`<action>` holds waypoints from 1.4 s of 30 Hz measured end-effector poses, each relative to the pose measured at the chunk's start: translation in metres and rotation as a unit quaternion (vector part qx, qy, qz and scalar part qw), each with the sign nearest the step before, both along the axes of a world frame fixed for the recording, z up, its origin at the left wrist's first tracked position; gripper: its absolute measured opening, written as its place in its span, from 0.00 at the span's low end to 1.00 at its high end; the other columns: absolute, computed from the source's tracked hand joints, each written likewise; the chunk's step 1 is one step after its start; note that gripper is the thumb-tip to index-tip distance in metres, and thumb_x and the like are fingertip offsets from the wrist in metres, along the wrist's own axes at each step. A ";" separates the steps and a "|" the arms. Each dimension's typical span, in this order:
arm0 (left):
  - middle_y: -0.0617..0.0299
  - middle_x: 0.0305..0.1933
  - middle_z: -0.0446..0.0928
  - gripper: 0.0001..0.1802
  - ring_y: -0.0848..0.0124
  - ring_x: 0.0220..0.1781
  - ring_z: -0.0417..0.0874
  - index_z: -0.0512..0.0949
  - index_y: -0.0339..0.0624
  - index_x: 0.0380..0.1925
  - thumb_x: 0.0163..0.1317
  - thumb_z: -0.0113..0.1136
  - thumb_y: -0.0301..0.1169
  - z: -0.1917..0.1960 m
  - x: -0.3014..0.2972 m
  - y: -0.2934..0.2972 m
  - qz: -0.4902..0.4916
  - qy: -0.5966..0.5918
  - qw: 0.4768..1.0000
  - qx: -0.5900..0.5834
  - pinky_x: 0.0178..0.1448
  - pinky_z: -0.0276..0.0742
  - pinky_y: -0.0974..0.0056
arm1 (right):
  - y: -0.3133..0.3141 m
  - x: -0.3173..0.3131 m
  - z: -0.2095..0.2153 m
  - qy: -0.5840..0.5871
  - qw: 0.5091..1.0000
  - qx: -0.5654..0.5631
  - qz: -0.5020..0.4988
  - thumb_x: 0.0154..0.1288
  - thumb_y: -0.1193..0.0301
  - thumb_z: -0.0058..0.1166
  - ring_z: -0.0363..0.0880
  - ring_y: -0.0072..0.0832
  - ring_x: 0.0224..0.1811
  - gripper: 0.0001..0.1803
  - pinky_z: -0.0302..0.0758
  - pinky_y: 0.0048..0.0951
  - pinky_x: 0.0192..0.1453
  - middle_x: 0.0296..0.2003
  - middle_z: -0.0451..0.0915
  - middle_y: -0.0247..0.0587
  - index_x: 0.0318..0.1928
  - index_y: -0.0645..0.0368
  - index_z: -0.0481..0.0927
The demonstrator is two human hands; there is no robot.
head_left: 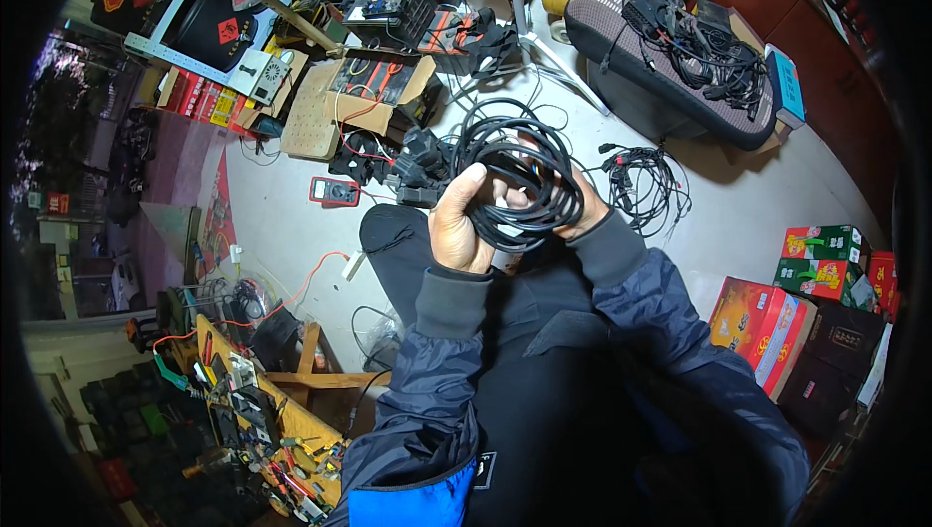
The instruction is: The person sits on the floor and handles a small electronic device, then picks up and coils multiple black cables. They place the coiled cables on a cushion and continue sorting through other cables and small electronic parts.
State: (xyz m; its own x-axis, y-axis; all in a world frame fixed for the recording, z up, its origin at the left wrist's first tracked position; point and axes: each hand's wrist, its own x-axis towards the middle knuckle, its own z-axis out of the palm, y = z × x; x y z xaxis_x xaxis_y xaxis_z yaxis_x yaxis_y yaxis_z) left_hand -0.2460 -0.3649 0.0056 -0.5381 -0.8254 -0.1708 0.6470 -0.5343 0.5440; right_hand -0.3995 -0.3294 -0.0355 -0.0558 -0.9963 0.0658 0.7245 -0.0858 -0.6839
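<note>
A coil of black cable (558, 199) hangs in several loose loops between my hands, above my lap. Its left side is gripped by my left hand (459, 226), thumb up and fingers curled into the loops. On the opposite side my right hand (588, 209) is wrapped round the coil, its fingers partly hidden behind the loops. Just beyond my left hand lie black blocks like power adapters (423, 160); whether the coil joins them I cannot tell. Left of these, a red multimeter (335, 191) lies on the floor.
Another cable bundle (646, 182) lies on the floor to the right. A padded seat (607, 27) carries tangled black cables. Opened cardboard boxes (413, 100) stand ahead. At lower left is a wooden bench (216, 347) crowded with tools; red cartons (752, 318) are stacked at right.
</note>
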 end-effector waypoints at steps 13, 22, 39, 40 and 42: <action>0.53 0.44 0.82 0.11 0.60 0.53 0.84 0.79 0.28 0.45 0.70 0.60 0.28 -0.010 0.001 -0.015 0.132 0.003 0.990 0.045 0.71 0.76 0.49 | -0.016 0.019 0.006 0.011 0.984 0.107 -0.144 0.79 0.71 0.51 0.75 0.11 0.27 0.08 0.73 0.14 0.28 0.31 0.79 0.29 0.43 0.65 0.77; 0.49 0.55 0.81 0.19 0.59 0.62 0.81 0.74 0.25 0.56 0.72 0.54 0.30 -0.017 0.007 -0.020 0.061 0.020 0.997 0.052 0.71 0.75 0.56 | -0.014 0.005 0.019 0.061 0.995 0.074 -0.034 0.75 0.76 0.54 0.84 0.18 0.38 0.12 0.82 0.19 0.40 0.43 0.84 0.38 0.53 0.71 0.79; 0.39 0.72 0.67 0.26 0.49 0.79 0.62 0.67 0.21 0.63 0.69 0.53 0.29 -0.018 0.019 -0.022 0.058 0.134 0.987 0.071 0.83 0.55 0.44 | 0.002 0.002 0.003 0.001 0.996 0.086 -0.023 0.75 0.73 0.55 0.85 0.22 0.46 0.18 0.82 0.25 0.51 0.46 0.84 0.40 0.61 0.67 0.73; 0.39 0.73 0.65 0.27 0.48 0.80 0.60 0.66 0.21 0.64 0.69 0.53 0.29 -0.018 0.019 -0.022 0.059 0.133 0.987 0.062 0.84 0.54 0.44 | 0.002 0.003 0.003 0.013 0.995 0.091 -0.028 0.75 0.73 0.55 0.85 0.22 0.45 0.18 0.83 0.25 0.50 0.45 0.84 0.40 0.60 0.67 0.74; 0.37 0.75 0.63 0.27 0.47 0.81 0.58 0.66 0.21 0.64 0.68 0.53 0.29 -0.018 0.019 -0.022 0.051 0.132 0.988 0.053 0.84 0.53 0.43 | 0.002 0.004 0.004 0.005 0.994 0.103 -0.038 0.75 0.75 0.53 0.85 0.22 0.44 0.14 0.83 0.25 0.51 0.45 0.84 0.40 0.58 0.67 0.76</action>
State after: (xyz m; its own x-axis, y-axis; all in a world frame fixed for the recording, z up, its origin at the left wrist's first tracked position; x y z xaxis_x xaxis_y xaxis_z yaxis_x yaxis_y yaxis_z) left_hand -0.2272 -0.3869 -0.0129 -0.4897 -0.8629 -0.1249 0.8126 -0.5036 0.2932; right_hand -0.3957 -0.3271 -0.0319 -0.1322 -0.9816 -0.1376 0.7138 0.0021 -0.7004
